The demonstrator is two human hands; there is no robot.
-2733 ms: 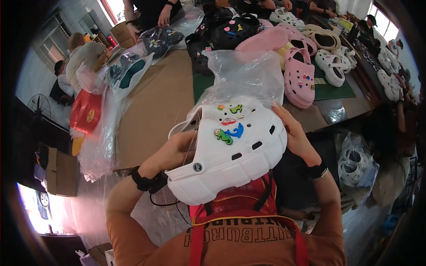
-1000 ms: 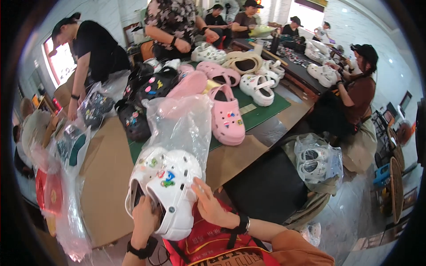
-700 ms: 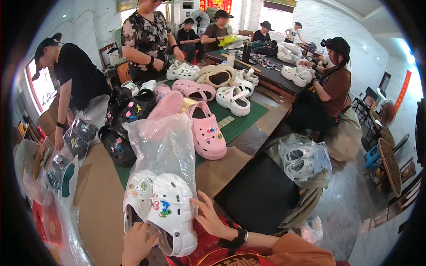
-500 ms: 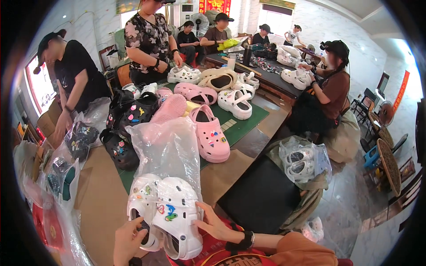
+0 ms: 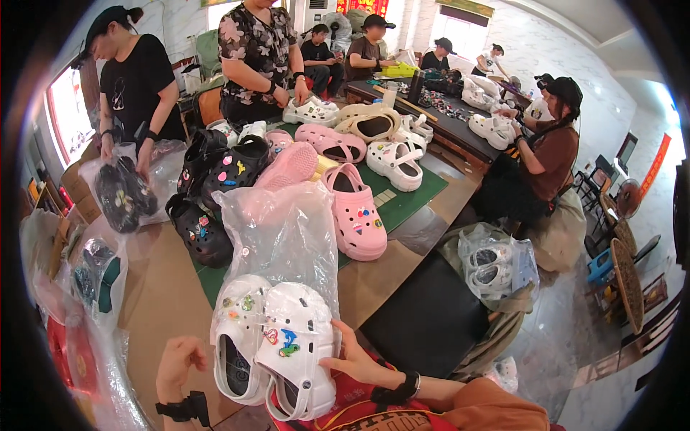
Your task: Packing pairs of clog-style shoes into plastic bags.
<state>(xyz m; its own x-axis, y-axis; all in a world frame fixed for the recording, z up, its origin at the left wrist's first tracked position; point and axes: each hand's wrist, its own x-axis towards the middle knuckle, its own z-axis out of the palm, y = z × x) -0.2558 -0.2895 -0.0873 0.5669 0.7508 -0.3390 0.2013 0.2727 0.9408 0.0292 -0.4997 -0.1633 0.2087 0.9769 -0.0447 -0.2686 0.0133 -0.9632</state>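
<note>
White clogs lie lengthwise, toes pointing away.

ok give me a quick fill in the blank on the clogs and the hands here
1. The pair of clogs nearest the person is ____ in colour.
2. The right hand rests on the clog on the ____ side of the pair.
3. A clear ____ bag lies just behind the pair.
4. The left hand holds ____.

Missing words: white; right; plastic; nothing
</note>
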